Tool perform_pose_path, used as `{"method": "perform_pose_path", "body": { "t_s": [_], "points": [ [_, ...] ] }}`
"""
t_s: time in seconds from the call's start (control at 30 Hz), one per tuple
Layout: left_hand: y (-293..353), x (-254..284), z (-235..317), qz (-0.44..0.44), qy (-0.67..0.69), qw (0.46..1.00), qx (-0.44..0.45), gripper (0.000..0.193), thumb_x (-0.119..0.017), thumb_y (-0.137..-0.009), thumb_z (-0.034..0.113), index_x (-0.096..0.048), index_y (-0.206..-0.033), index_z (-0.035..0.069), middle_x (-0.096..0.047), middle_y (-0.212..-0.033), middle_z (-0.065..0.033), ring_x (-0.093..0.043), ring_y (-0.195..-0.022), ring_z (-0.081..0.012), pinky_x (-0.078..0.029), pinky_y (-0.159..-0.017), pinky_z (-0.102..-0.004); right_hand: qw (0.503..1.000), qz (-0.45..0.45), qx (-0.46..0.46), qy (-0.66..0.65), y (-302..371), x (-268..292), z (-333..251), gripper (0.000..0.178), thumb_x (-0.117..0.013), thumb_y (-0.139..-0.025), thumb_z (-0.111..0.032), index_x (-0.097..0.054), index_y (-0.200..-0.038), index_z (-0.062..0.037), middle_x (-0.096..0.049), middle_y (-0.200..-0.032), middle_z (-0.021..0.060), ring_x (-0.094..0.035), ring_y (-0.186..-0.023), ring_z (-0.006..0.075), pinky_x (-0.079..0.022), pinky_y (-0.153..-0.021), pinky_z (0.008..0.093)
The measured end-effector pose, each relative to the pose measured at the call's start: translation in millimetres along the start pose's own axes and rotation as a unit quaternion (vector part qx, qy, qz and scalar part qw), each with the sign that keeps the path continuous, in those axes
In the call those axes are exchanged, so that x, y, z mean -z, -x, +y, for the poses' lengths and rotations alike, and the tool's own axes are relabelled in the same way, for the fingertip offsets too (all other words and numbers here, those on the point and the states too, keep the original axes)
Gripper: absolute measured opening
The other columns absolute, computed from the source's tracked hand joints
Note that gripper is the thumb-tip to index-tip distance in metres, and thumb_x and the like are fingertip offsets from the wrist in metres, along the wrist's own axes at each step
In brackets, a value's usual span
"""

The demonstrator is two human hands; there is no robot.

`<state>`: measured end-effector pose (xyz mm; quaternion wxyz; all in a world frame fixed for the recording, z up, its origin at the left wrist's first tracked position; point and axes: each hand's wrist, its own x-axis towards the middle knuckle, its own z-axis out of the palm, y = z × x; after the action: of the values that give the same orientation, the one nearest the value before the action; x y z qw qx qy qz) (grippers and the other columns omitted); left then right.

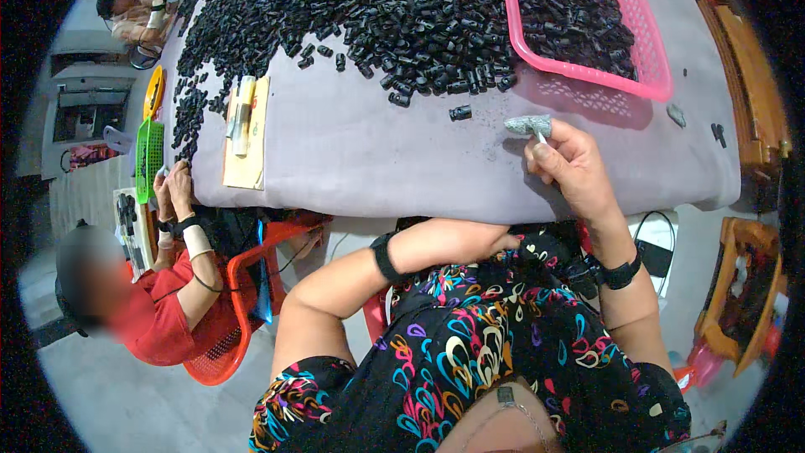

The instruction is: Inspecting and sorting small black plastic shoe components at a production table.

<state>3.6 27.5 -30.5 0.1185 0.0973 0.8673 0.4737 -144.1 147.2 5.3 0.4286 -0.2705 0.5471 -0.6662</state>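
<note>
My right hand (574,168) is raised over the near part of the table, its thumb and index finger closed together. A mottled grey sleeve-like covering (530,126) appears to sit over the index fingertip, and a small white piece (540,139) shows in the pinch. My left hand (482,241) is low at the table's near edge, by my lap, its fingers mostly hidden. One small black cylindrical piece (459,113) lies apart, left of my right hand. Beyond it spreads a large heap of similar black pieces (419,17).
A pink plastic basket (658,67) holds more black pieces at the far right. On the left lie a yellow pad (246,172) and a green basket (151,151). A co-worker in red (172,319) sits left on a red chair (239,285); another person (138,17) is farther back.
</note>
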Motion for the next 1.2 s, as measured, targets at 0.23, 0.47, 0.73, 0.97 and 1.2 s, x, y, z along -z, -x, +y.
{"method": "perform_pose_path", "body": {
  "t_s": [0.23,0.47,0.73,0.97,1.2],
  "points": [
    [33.2,80.4,52.7,0.168,0.129,0.964,0.160,0.022,-0.057,-0.089,0.013,-0.062,-0.108,0.003,-0.065,-0.097,-0.0095,-0.060,-0.089,-0.0142,-0.048,-0.081,-0.0276,1.000,0.026,0.010,0.002,7.5,-7.0,-5.7,0.028,-0.058,-0.090,-0.019,-0.058,-0.113,-0.0028,-0.055,-0.084,-0.0063,-0.045,-0.072,0.0018,-0.040,-0.062,0.0189],
    [-11.7,105.5,12.9,0.299,-0.173,0.931,0.118,0.015,-0.062,-0.081,0.010,-0.059,-0.095,0.004,-0.056,-0.086,-0.0140,-0.059,-0.076,-0.0313,-0.047,-0.065,-0.0379,0.995,0.039,0.038,0.080,11.9,-7.2,-3.3,0.027,-0.059,-0.088,-0.017,-0.059,-0.109,-0.0002,-0.054,-0.085,-0.0043,-0.045,-0.076,0.0038,-0.040,-0.067,0.0206],
    [-15.1,100.6,-7.5,0.277,-0.212,0.931,0.106,0.016,-0.064,-0.081,0.007,-0.057,-0.094,0.001,-0.056,-0.084,-0.0118,-0.057,-0.074,-0.0240,-0.047,-0.065,-0.0310,0.996,0.056,0.017,0.066,8.4,-4.0,-4.4,0.025,-0.060,-0.087,-0.017,-0.059,-0.106,-0.0009,-0.054,-0.084,-0.0023,-0.045,-0.077,0.0052,-0.041,-0.069,0.0225],
    [6.6,87.1,9.2,0.259,0.521,0.800,0.146,0.024,-0.057,-0.089,0.007,-0.058,-0.112,0.000,-0.065,-0.092,-0.0065,-0.060,-0.071,-0.0092,-0.053,-0.065,-0.0252,0.995,0.047,0.027,0.081,9.3,-6.9,-6.5,0.025,-0.060,-0.087,-0.017,-0.059,-0.105,-0.0007,-0.056,-0.085,0.0001,-0.047,-0.078,0.0067,-0.042,-0.067,0.0247],
    [15.9,56.0,14.6,0.267,0.669,0.680,0.138,0.025,-0.057,-0.089,0.010,-0.056,-0.111,-0.002,-0.061,-0.094,-0.0103,-0.060,-0.075,-0.0125,-0.056,-0.067,-0.0230,0.959,0.018,0.161,0.231,6.6,-11.4,1.0,0.027,-0.060,-0.085,-0.018,-0.059,-0.105,-0.0001,-0.054,-0.080,0.0047,-0.048,-0.073,0.0105,-0.041,-0.064,0.0281]
  ]
}}
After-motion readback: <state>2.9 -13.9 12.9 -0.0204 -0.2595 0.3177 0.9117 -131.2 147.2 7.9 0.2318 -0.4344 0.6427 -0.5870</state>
